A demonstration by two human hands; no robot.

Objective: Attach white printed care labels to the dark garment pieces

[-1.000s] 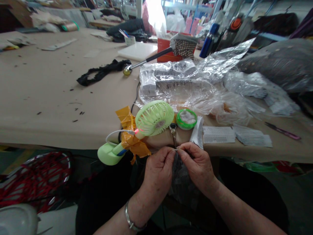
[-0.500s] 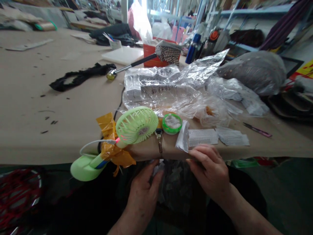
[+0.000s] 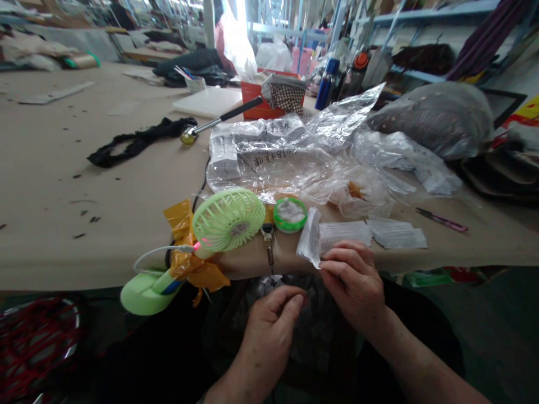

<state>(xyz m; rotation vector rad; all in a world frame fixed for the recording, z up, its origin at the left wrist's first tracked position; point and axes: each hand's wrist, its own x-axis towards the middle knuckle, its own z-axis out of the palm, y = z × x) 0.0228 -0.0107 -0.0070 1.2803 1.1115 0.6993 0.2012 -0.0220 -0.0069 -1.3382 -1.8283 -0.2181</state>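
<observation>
My right hand point(image 3: 357, 286) is at the table's front edge. Its thumb and forefinger are closed on the lower corner of a folded stack of white labels point(image 3: 309, 240). Lower and to the left, my left hand point(image 3: 272, 331) has its thumb pressed against a bent forefinger; whatever it may pinch is too small to make out. Beneath both hands lies a heap of small white scraps point(image 3: 320, 325), partly hidden. Left of the folded labels, a tool like a soldering iron point(image 3: 268, 244) points its tip over the edge. Flat printed labels point(image 3: 345, 234) lie beyond my right fingers.
A green fan point(image 3: 229, 220), fixed with orange tape, stands at the edge. Behind are a round green tub of white fluff point(image 3: 290, 214) and clear plastic bags point(image 3: 273, 157). More labels point(image 3: 398, 233) and pink-handled snips point(image 3: 442, 219) lie right. A hammer-like tool point(image 3: 223, 119) lies farther back.
My left hand has moved right, toward my right hand, and its fingers have closed; the pale piece at its fingertips no longer shows. My right fingertips have come onto the folded labels' corner.
</observation>
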